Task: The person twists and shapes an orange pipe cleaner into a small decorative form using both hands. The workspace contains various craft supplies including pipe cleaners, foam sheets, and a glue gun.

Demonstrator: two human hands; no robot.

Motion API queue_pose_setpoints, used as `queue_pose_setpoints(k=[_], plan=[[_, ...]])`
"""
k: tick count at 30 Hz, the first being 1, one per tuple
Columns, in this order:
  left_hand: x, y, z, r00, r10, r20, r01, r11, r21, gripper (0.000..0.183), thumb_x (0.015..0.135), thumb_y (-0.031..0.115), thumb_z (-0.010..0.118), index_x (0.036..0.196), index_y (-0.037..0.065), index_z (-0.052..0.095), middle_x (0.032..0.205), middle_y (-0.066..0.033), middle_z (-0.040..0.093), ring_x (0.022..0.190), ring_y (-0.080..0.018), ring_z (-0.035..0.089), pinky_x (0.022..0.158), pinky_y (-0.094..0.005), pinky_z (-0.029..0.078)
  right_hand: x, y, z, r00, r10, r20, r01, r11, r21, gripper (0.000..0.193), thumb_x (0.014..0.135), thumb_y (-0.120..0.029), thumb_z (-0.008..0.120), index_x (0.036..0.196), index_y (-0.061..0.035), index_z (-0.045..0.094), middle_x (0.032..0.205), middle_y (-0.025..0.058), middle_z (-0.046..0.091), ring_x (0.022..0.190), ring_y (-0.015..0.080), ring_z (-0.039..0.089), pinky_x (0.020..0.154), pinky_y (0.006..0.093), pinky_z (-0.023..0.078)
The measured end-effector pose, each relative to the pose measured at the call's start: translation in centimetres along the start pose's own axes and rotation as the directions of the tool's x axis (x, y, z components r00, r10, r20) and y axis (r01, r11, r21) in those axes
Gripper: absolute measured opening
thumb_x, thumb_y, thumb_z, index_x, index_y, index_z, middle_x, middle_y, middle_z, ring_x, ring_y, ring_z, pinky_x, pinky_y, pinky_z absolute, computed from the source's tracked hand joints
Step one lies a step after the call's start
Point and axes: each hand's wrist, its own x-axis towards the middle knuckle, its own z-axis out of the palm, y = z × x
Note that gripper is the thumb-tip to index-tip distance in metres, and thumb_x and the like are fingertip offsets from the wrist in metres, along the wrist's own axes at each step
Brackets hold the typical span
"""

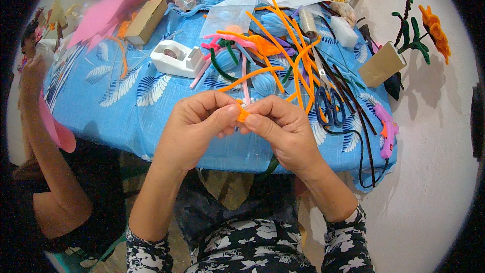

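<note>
Between my two hands, just past the table's near edge, a small piece of orange pipe cleaner (242, 115) is pinched. My left hand (194, 124) grips it from the left with thumb and forefinger. From the right, my right hand (283, 131) pinches the same piece, thumb on top. Most of the piece is hidden by my fingers. Loose orange pipe cleaners (298, 65) lie in a tangle beyond my hands, with pink and green ones beside them. A pair of scissors (327, 102) with dark blue handles rests to the right of them.
A white tape dispenser (177, 59) stands left of the tangle. Near the right edge lies a pink glue gun (386, 130) with its black cord. A cardboard box (382, 64) holds an orange pipe-cleaner flower (434, 30). Another person's arm (53, 156) is at the left.
</note>
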Motion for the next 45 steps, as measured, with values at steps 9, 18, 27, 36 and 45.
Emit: queue_pose_setpoints(k=[9,18,27,36,45], plan=[[0.0,-0.1,0.1,1.000,-0.004,0.012,0.005,1.000,-0.015,0.014,0.083,0.015,0.059,0.086,0.001,0.059,0.072,-0.0015,0.058,0.059,-0.0048,0.049,0.053,-0.0177,0.039,-0.1,0.2,-0.2,1.000,-0.010,0.012,0.009,0.998,0.058,0.009,0.082,-0.011,0.059,0.082,-0.0016,0.058,0.076,0.0023,0.060,0.071,0.0064,0.055,0.064,0.0192,0.044],[-0.1,0.6,-0.5,1.000,-0.018,-0.001,0.017,0.980,0.196,0.013,0.081,0.013,0.058,0.088,0.001,0.059,0.072,-0.0039,0.060,0.060,-0.0078,0.055,0.053,-0.0190,0.042,0.2,0.3,-0.1,1.000,0.015,-0.016,-0.015,0.999,-0.033,0.013,0.083,-0.013,0.058,0.083,-0.0006,0.057,0.075,0.0028,0.059,0.071,0.0065,0.054,0.063,0.0194,0.043],[-0.4,0.6,0.2,0.992,0.097,-0.077,-0.075,0.966,0.248,0.010,0.079,0.010,0.060,0.083,0.001,0.060,0.070,-0.0002,0.059,0.061,-0.0039,0.050,0.055,-0.0173,0.038,0.0,0.4,0.0,0.999,-0.014,-0.033,0.012,0.997,-0.079,0.011,0.083,-0.013,0.058,0.083,-0.0013,0.057,0.075,0.0026,0.058,0.070,0.0065,0.054,0.063,0.0198,0.043],[-0.5,0.5,0.9,0.938,0.338,-0.077,-0.224,0.760,0.610,0.007,0.076,0.004,0.060,0.078,-0.002,0.060,0.067,-0.0050,0.059,0.060,-0.0081,0.053,0.054,-0.0220,0.041,-0.2,0.5,0.1,0.994,-0.098,-0.045,0.088,0.978,-0.190,0.011,0.083,-0.011,0.058,0.082,-0.0002,0.057,0.074,0.0029,0.059,0.069,0.0071,0.054,0.063,0.0213,0.044],[-0.2,0.1,1.5,0.860,0.509,-0.025,-0.311,0.563,0.766,0.004,0.071,0.001,0.060,0.073,-0.002,0.058,0.065,-0.0119,0.057,0.058,-0.0189,0.057,0.055,-0.0278,0.044,-0.2,0.9,-0.1,0.987,-0.144,-0.073,0.124,0.967,-0.222,0.010,0.081,-0.010,0.059,0.080,-0.0005,0.057,0.073,0.0032,0.059,0.068,0.0078,0.054,0.062,0.0222,0.043]])
